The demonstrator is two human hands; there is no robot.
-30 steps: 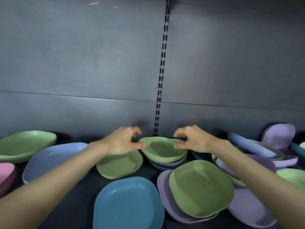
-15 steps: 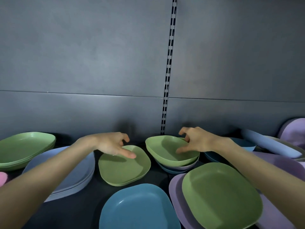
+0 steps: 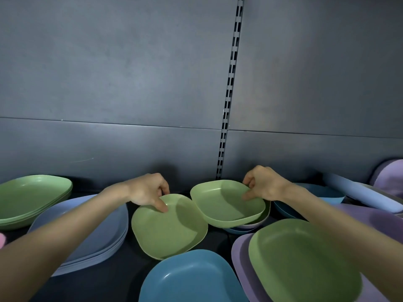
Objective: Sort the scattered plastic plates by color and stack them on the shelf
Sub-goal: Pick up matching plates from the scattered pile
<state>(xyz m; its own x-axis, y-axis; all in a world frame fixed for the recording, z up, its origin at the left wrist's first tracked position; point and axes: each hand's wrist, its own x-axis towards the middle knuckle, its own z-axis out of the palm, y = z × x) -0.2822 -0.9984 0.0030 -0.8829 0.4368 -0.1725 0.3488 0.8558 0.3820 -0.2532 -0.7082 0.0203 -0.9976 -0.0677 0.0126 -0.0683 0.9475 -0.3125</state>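
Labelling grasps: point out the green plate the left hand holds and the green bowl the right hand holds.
green plate [image 3: 170,231], head view, flat middle.
green bowl [image 3: 227,204], head view, inner floor.

On the shelf [image 3: 122,280], the far-left stack [image 3: 32,199] sits behind and left of a second stack [image 3: 104,234]. Right of that lies the centre plate [image 3: 170,232], beside the deep plate [image 3: 229,203] (itself resting on a small pile [image 3: 250,226]). The near plate [image 3: 192,280] lies in front.
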